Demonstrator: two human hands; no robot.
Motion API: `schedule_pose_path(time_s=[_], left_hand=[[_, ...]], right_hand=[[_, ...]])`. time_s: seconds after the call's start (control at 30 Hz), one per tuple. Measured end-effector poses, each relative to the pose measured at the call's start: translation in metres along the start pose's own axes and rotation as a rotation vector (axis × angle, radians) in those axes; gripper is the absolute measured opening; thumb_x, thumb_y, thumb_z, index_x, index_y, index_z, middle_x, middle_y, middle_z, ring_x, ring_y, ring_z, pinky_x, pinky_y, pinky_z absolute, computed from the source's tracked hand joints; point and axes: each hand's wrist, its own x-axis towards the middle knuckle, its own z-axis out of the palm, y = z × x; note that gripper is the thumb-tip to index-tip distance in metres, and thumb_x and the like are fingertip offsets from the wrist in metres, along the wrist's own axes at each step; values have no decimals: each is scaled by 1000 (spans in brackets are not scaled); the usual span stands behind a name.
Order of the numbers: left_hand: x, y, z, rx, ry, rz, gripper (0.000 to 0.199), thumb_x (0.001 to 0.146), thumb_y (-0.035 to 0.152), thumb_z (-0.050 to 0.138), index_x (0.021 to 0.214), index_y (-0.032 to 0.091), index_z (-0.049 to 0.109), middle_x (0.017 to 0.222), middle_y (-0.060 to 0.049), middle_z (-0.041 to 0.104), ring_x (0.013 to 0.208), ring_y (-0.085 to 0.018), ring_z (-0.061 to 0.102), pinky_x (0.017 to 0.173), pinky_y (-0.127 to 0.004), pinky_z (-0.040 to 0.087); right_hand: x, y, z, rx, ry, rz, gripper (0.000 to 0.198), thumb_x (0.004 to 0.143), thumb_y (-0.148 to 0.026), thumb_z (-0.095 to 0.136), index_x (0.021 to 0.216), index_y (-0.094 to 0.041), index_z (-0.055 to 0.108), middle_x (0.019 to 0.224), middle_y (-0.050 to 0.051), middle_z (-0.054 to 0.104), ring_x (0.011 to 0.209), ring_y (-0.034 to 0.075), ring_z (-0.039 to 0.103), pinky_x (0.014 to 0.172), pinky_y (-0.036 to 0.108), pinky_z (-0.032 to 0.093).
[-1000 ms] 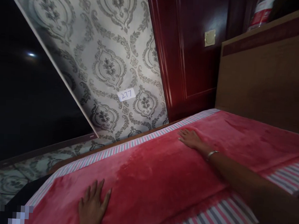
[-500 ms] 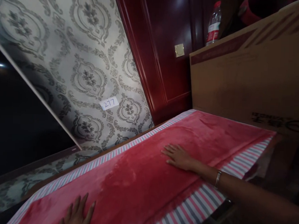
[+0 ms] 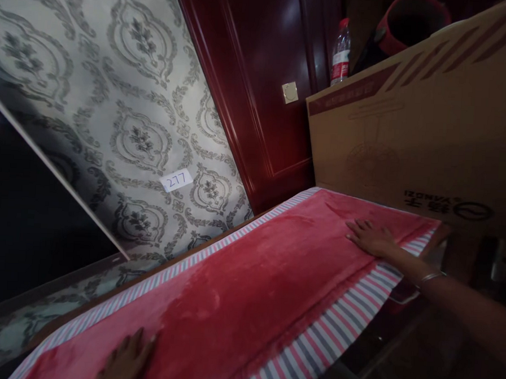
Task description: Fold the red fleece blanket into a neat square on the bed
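A fuzzy red cloth (image 3: 231, 290) lies spread over a long narrow surface, on top of a striped cloth (image 3: 308, 353) whose pink, grey and white edges show along both sides. Near the far right end, my right hand (image 3: 371, 238) rests flat on the red cloth, fingers stretched out, a bracelet on its wrist. My left hand (image 3: 125, 361) lies on the near left part of the same cloth, its fingers spread and a little blurred. Neither hand grasps anything. Small wrinkles show in the cloth near its far end.
A large cardboard box (image 3: 408, 141) stands at the far end, with a plastic bottle (image 3: 341, 53) behind its top edge. Patterned wallpaper (image 3: 141, 133) bears a paper marked 277 (image 3: 176, 180). At left is a dark screen (image 3: 35, 217); a dark red panel (image 3: 258, 88) stands behind.
My right hand has slid across the red cloth toward its far right end. My left hand stays in nearly the same place. The view has shifted slightly.
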Motion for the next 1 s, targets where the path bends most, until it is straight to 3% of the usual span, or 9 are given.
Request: schedule_pose_path(time_s=[0.07, 0.17, 0.2, 0.3, 0.37, 0.47, 0.57, 0.7, 1.0], left_hand=[[15, 42, -17, -79, 18, -34, 59, 95, 42, 36, 148, 20, 51, 158, -13, 43, 146, -33, 39, 117, -56, 33], [29, 128, -41, -154, 39, 228, 62, 97, 42, 39, 153, 16, 42, 161, -13, 36, 151, -29, 29, 121, -51, 27], [31, 156, -47, -173, 48, 298, 62, 97, 41, 39, 153, 14, 41, 162, -15, 34, 152, -31, 28, 122, -51, 24], [27, 225, -50, -195, 121, 429, 61, 100, 41, 35, 155, 15, 38, 164, -16, 27, 151, -39, 24, 121, -60, 19], [23, 249, -42, -186, 133, 471, 60, 100, 40, 37, 155, 19, 40, 164, -13, 27, 151, -40, 24, 121, -61, 19], [20, 260, -25, -168, 108, 465, 57, 98, 39, 40, 154, 25, 42, 164, -8, 30, 151, -39, 25, 121, -61, 23], [22, 258, -17, -160, 83, 441, 59, 97, 39, 44, 154, 26, 41, 165, -6, 29, 153, -37, 23, 121, -61, 23], [25, 257, -15, -156, 54, 426, 59, 96, 40, 44, 155, 30, 39, 166, -1, 24, 154, -34, 19, 123, -58, 21], [37, 251, 8, -161, 78, 417, 61, 92, 42, 47, 152, 33, 41, 164, 4, 25, 154, -32, 19, 123, -59, 21]], right_hand=[[0, -25, 1, 27, 43, -46, 63, 98, -46, 27, 153, -20, 43, 160, 17, 34, 148, 39, 26, 111, 73, 25], [-3, -87, 5, 97, 87, -287, 59, 99, -44, 30, 152, -24, 45, 161, 12, 34, 149, 32, 28, 119, 60, 24], [-5, -109, 7, 145, 85, -438, 58, 99, -43, 31, 151, -21, 47, 159, 14, 36, 150, 33, 27, 120, 60, 23], [-11, -167, 12, 223, 23, -636, 59, 100, -46, 35, 154, -23, 42, 160, 12, 35, 150, 32, 27, 119, 60, 24], [-11, -191, 16, 263, -52, -731, 63, 101, -52, 35, 158, -25, 35, 163, 11, 26, 152, 31, 22, 120, 61, 20], [5, -203, 21, 262, -137, -810, 64, 100, -59, 35, 156, -28, 37, 164, 10, 24, 153, 30, 17, 121, 63, 14], [39, -193, 24, 238, -146, -777, 62, 99, -57, 37, 154, -29, 42, 162, 10, 30, 152, 29, 21, 121, 62, 14], [94, -159, 23, 160, -102, -610, 61, 98, -55, 38, 153, -29, 43, 162, 7, 31, 152, 27, 21, 123, 56, 12], [184, -27, 19, 61, -25, -197, 62, 99, -52, 33, 156, -27, 40, 163, 9, 27, 152, 33, 20, 121, 59, 16]])
